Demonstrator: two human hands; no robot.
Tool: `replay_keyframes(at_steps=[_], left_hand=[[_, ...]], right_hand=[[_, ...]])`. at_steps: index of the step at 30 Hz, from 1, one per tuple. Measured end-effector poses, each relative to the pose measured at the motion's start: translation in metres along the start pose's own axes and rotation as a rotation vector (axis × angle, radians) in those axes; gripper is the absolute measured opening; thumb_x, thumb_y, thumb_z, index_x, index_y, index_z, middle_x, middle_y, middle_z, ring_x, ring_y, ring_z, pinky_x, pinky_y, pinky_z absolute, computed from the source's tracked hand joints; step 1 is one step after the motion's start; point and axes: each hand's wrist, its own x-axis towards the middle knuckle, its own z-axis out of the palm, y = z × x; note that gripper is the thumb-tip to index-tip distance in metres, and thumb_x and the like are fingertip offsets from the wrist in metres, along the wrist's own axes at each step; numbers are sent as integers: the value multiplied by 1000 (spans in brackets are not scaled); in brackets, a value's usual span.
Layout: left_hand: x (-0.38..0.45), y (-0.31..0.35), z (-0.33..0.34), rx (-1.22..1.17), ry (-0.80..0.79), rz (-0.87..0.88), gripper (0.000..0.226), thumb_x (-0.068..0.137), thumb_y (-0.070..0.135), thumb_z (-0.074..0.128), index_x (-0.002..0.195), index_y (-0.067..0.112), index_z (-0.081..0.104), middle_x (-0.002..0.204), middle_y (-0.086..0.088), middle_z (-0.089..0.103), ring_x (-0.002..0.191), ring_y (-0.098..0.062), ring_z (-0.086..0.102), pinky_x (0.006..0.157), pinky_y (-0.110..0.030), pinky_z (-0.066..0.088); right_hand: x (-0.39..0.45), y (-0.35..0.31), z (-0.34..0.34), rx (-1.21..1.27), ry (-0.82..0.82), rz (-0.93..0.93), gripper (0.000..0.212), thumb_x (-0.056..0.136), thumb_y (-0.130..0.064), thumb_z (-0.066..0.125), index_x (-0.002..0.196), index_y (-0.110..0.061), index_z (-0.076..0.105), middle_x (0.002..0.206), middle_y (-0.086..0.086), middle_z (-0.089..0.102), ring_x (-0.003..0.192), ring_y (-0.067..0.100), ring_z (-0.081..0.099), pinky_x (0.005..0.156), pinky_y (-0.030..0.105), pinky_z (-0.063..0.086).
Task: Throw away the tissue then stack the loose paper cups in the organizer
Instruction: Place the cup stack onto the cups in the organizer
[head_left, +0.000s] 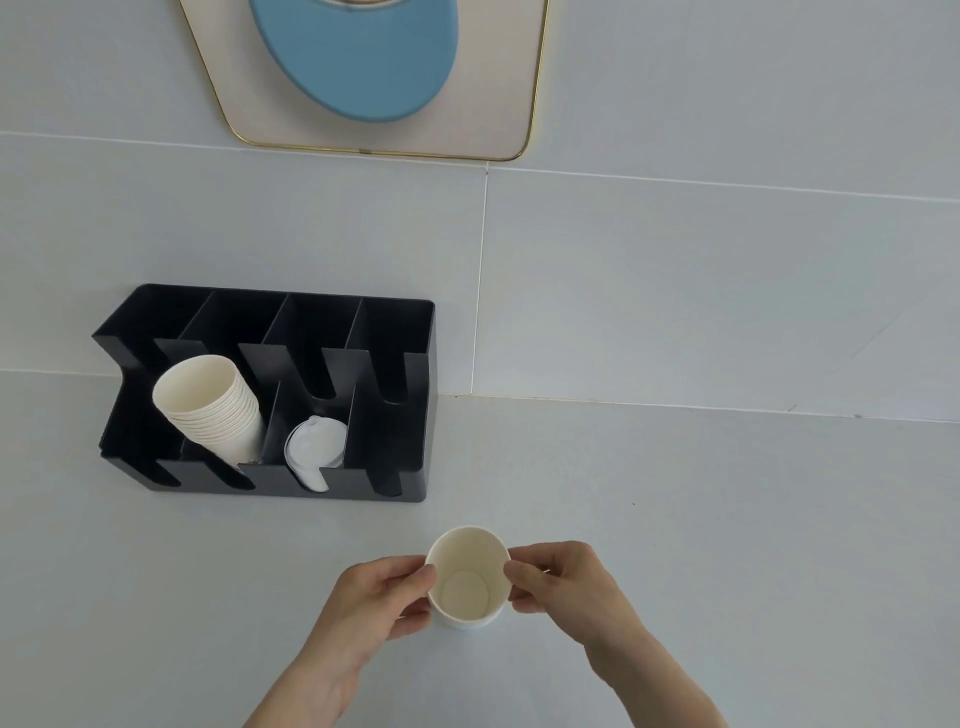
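Currently, one loose paper cup (468, 577) stands upright on the white counter (727, 519), mouth facing up, in front of and to the right of the black organizer (270, 395). Left hand (374, 608): fingers curled, thumb and fingertips pressed against the cup's left side. Right hand (561, 582): fingers partly curled, fingertips touching the cup's right rim. Both hands grip the same cup between them. The organizer sits against the tiled wall (675, 260). A nested cup stack (213, 410) leans in its second compartment from the left, mouths tilted toward the camera. White plastic lids (314, 452) occupy the compartment just right of the stack. The remaining compartments appear dark. A gold-edged mirror (384, 78) hangs on the wall above.
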Motion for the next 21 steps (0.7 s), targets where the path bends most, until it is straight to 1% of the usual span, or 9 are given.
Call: replay_keyframes(at_steps=[4, 6, 8, 9, 10, 12, 16, 21], left_hand=[[-4, 9, -3, -4, -2, 19, 17, 94, 20, 69, 106, 14, 79, 99, -9, 80, 97, -24, 75, 79, -25, 62], [-7, 17, -8, -9, 3, 32, 16, 94, 21, 70, 104, 14, 80, 98, -9, 81, 96, -23, 75, 78, -25, 62], [-9, 28, -14, -12, 10, 47, 16, 94, 22, 70, 103, 14, 80, 98, -8, 81, 95, -23, 76, 78, -25, 61], [-10, 34, -17, -13, 14, 59, 16, 94, 23, 70, 102, 14, 80, 98, -8, 81, 94, -23, 76, 78, -25, 61], [-11, 41, -21, -15, 18, 73, 16, 93, 23, 70, 102, 15, 81, 99, -8, 81, 94, -23, 76, 78, -26, 62], [-13, 56, -28, -15, 25, 101, 16, 93, 24, 70, 100, 15, 81, 99, -7, 81, 94, -23, 76, 79, -27, 61], [-19, 88, -48, -19, 34, 159, 17, 92, 26, 71, 99, 15, 82, 97, -6, 81, 92, -23, 76, 80, -28, 61], [-27, 126, -81, -5, 59, 237, 18, 92, 26, 70, 97, 13, 82, 94, -6, 81, 91, -21, 77, 85, -31, 61]], right_hand=[[-6, -9, 0, -22, -2, -17, 19, 90, -23, 65, 96, -14, 81, 97, 18, 77, 86, 26, 76, 99, 44, 57], [-10, -20, -1, 5, -6, -34, 18, 92, -19, 66, 92, -17, 83, 97, 18, 78, 84, 24, 76, 95, 39, 60], [-13, -36, -2, 28, -12, -64, 19, 93, -16, 66, 90, -15, 84, 96, 20, 77, 79, 21, 73, 90, 35, 61], [-15, -44, -2, 35, -12, -78, 19, 93, -15, 66, 89, -15, 84, 95, 20, 78, 79, 24, 73, 88, 34, 62], [-16, -53, -2, 42, -10, -92, 19, 93, -15, 67, 88, -16, 85, 94, 18, 79, 84, 28, 74, 87, 33, 62], [-17, -70, -1, 55, -9, -122, 18, 93, -16, 68, 88, -17, 85, 93, 16, 80, 93, 30, 74, 86, 32, 63], [-16, -108, 5, 67, 5, -178, 15, 92, -18, 71, 89, -16, 86, 89, 12, 82, 93, 29, 75, 86, 34, 64], [-14, -155, 25, 57, 22, -234, 15, 91, -19, 71, 87, -15, 85, 88, 10, 82, 91, 27, 77, 83, 31, 65]])
